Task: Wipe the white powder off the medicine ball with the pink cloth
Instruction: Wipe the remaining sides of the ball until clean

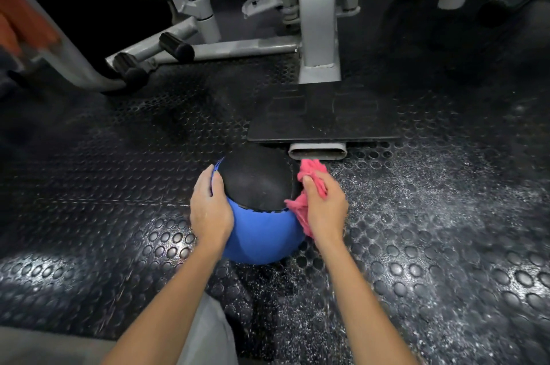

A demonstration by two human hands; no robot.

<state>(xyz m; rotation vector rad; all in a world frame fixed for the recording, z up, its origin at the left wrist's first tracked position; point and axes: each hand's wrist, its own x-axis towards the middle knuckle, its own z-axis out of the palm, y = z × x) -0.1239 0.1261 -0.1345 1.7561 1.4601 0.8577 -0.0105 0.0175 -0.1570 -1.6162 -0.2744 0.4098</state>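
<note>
one blue-and-black medicine ball (259, 230) sat on the studded floor (119, 156) — the left hand (209, 210) lay flat against its left side, the right hand (326, 207) clutched one pink cloth (309, 169) against its right.

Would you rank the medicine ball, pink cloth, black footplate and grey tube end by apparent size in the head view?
1. black footplate and medicine ball, about alike
2. pink cloth, partly under the right hand
3. grey tube end, slightly smaller

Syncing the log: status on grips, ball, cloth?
Left grip rests on medicine ball, steadying. Right grip holds pink cloth against ball's right side. White powder speckles floor mat; black footplate just beyond ball.
</note>
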